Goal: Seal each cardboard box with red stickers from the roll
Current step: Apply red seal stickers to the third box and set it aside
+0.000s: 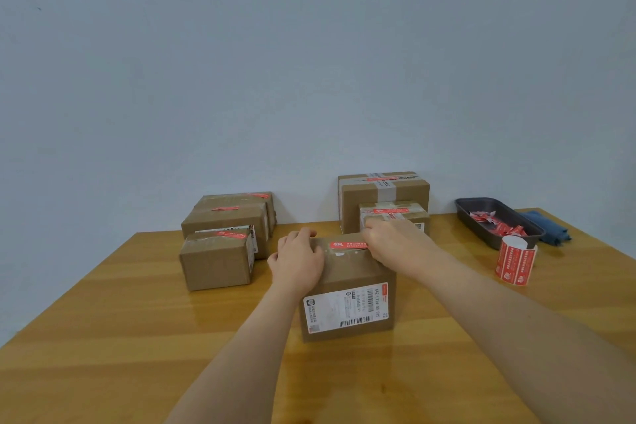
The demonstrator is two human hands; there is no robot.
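Observation:
A cardboard box (pixel 347 286) with a white shipping label on its near side stands at the table's middle. A red sticker (pixel 346 245) lies across its top seam. My left hand (pixel 298 260) rests on the box's top left corner with its fingers curled over the far edge. My right hand (pixel 392 239) presses on the sticker's right end, fingertips hiding that end. The roll of red stickers (pixel 515 262) stands upright to the right, untouched.
Three stickered boxes (pixel 220 251) are grouped at the left, two more boxes (pixel 385 196) stand behind the middle one by the wall. A dark tray (pixel 481 227) with crumpled red backing scraps and a blue cloth (pixel 550 231) lie at the far right. The wooden table (pixel 137 337) spreads below.

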